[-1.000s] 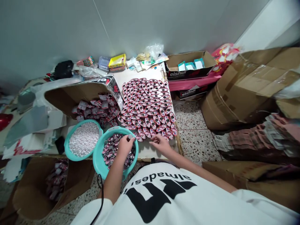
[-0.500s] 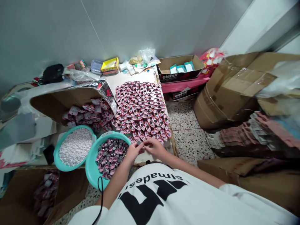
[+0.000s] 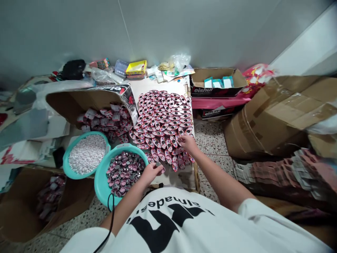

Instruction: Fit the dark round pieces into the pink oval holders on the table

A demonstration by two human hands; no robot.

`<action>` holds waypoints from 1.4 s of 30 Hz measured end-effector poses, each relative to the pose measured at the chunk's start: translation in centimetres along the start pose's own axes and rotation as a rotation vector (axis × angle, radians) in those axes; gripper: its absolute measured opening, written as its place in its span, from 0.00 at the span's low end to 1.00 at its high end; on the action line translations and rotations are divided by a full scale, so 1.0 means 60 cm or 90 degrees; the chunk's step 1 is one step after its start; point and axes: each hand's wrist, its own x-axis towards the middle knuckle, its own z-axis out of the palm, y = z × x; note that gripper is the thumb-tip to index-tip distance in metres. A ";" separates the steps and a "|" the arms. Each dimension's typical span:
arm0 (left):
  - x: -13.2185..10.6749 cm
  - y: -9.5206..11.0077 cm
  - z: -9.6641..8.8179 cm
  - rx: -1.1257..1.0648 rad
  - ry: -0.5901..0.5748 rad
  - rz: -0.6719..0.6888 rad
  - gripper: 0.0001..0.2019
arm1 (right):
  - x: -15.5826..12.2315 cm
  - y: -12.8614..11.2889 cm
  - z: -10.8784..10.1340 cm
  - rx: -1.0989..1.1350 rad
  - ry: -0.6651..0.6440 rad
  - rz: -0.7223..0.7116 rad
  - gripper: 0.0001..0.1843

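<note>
My left hand (image 3: 152, 173) is closed on small round caps, one dark and disc-like (image 3: 158, 164), at the table's front edge beside a teal basin (image 3: 143, 154) of loose pink-and-silver caps (image 3: 121, 175). Further forward, my right hand (image 3: 187, 143) reaches over the right side of the standing pink cartons (image 3: 163, 112). Its fingers are pinched together at a carton's top; anything between them is too small to make out. The cartons are packed side by side with eye-shaped open tops. Many show a dark disc inside, while several front ones (image 3: 161, 154) show pink.
A second teal basin (image 3: 65, 165) holds small white pieces. An open box (image 3: 60, 102) on its side holds more pink cartons. Behind are a yellow tray (image 3: 136, 67) and a box (image 3: 238, 88) with teal-and-white packs. Large cardboard boxes (image 3: 263, 116) stand at right.
My right hand has left my left hand and moved forward to the cartons. My left hand stays near the basin with caps in it. The view has shifted slightly left.
</note>
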 end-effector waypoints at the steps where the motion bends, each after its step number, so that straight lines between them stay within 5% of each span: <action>1: 0.000 -0.004 0.000 0.005 0.005 0.008 0.30 | 0.016 -0.007 -0.001 -0.049 -0.032 -0.026 0.13; 6: -0.002 -0.021 0.000 0.042 0.012 0.046 0.23 | 0.050 -0.038 0.009 -0.153 -0.125 -0.051 0.07; 16: -0.022 -0.023 0.001 0.126 -0.015 0.059 0.15 | 0.097 -0.037 0.028 -0.278 -0.219 0.067 0.02; 23: -0.042 -0.037 0.000 0.149 -0.015 0.018 0.13 | 0.147 -0.041 0.029 -0.369 -0.315 0.066 0.11; 29: -0.051 -0.060 -0.004 0.191 -0.018 0.028 0.16 | 0.147 -0.049 0.022 -0.398 -0.301 0.069 0.15; 35: -0.050 -0.028 -0.001 0.217 -0.041 0.089 0.12 | 0.029 -0.086 0.023 -0.325 -0.173 0.036 0.11; 40: -0.033 -0.004 0.011 0.299 -0.067 0.127 0.10 | -0.155 -0.114 0.043 0.195 -0.260 0.054 0.20; 42: -0.024 -0.001 0.020 0.329 -0.110 0.134 0.11 | -0.208 -0.118 0.046 0.277 -0.257 0.079 0.19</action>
